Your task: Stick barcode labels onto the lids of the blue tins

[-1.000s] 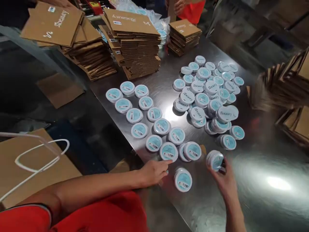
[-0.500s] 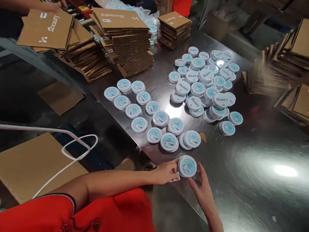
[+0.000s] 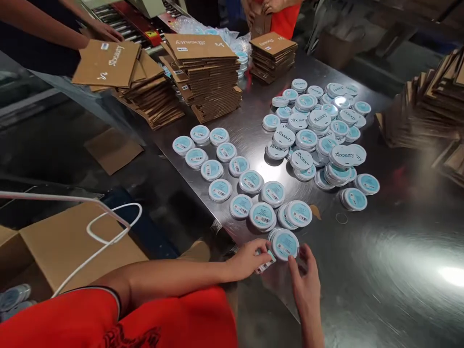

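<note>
My left hand (image 3: 250, 261) is closed in a pinch on a small strip of printed stickers (image 3: 266, 263), and its fingertips reach the left side of a stack of flat round tubs. The top tub (image 3: 285, 244) is white with a pale blue barcode label. My right hand (image 3: 305, 278) has its thumb and bent fingers at that tub's right edge, seemingly gripping it. Just beyond are two overlapping tubs (image 3: 298, 213) and another labelled tub (image 3: 262, 216). Similar tubs (image 3: 220, 190) stand in loose rows along the table's left edge.
A large heap of tubs (image 3: 319, 119) covers the middle of the metal table (image 3: 377, 270). Flattened cardboard boxes (image 3: 213, 79) are stacked at the back and right. A co-worker's hand (image 3: 107, 31) is at back left. A white cable (image 3: 90, 261) loops by an open carton (image 3: 79, 241).
The view has shifted, so the table's contents sit slightly right. Between my hands, the tub stack is closer to its neighbours. My right thumb and fingers have drawn in at the tub's edge.
</note>
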The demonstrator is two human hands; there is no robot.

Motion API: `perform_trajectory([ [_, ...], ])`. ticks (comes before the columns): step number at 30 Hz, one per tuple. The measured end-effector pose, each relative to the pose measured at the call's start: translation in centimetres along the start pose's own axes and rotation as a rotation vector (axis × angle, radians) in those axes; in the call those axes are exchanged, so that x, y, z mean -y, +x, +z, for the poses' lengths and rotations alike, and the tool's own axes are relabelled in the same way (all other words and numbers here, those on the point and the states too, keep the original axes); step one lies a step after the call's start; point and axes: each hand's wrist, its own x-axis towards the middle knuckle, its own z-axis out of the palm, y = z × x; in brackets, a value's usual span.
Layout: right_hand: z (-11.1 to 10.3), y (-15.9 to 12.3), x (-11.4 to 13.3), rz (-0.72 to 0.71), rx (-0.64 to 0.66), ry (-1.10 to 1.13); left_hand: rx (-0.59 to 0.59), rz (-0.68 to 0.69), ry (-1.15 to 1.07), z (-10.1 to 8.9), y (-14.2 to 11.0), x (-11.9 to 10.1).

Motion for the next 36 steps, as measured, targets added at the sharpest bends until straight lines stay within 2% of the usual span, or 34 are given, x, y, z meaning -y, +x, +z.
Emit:
perform_trajectory([
  [3,0.2,-2.3,1.7,0.090,0.185,0.114,-0.022,-0.085,-0.160,0.0,-1.0,-0.4],
  [5,0.8,-3.3,2.8,0.112,0.263,0.162,0.030,-0.133,-0.231,-0.1,-1.5,-0.8],
  [8,1.4,-3.9,3.8,0.136,0.220,0.154,0.149,-0.172,-0.297,-0.3,-2.1,-1.4],
  [10,1.6,-4.2,4.0,0.155,0.199,0.133,0.196,-0.177,-0.261,-0.4,-2.3,-1.6],
  [12,1.7,-4.5,3.9,0.164,0.206,0.110,0.172,-0.184,-0.181,-0.3,-2.1,-1.7],
  [17,2.0,-5.5,3.2,0.127,0.101,0.016,0.016,-0.142,0.062,0.1,-1.1,-1.0],
  [20,1.4,-5.2,2.8,0.109,0.110,-0.058,0.022,-0.147,0.126,0.1,-1.0,-0.5],
  [23,-0.1,-3.4,2.5,0.166,0.002,-0.073,0.060,-0.144,0.208,-0.1,-1.2,0.2],
  [25,-1.2,-1.6,2.3,0.197,-0.045,-0.070,0.102,-0.095,0.332,-0.2,-1.3,0.7],
  [26,-1.7,-0.8,2.2,0.203,-0.025,-0.082,0.132,-0.038,0.406,-0.2,-1.2,0.9],
  [29,-2.3,1.2,1.9,0.196,0.125,-0.167,0.242,0.251,0.577,-0.1,-0.8,1.7],
  [31,-2.1,1.9,1.9,0.195,0.174,-0.217,0.297,0.408,0.647,0.1,-0.3,2.0],
  [33,-1.8,2.2,1.8,0.200,0.169,-0.260,0.315,0.474,0.723,0.4,0.2,2.2],
  [36,-1.5,2.2,1.8,0.195,0.144,-0.303,0.315,0.502,0.813,0.7,0.8,2.3],
])
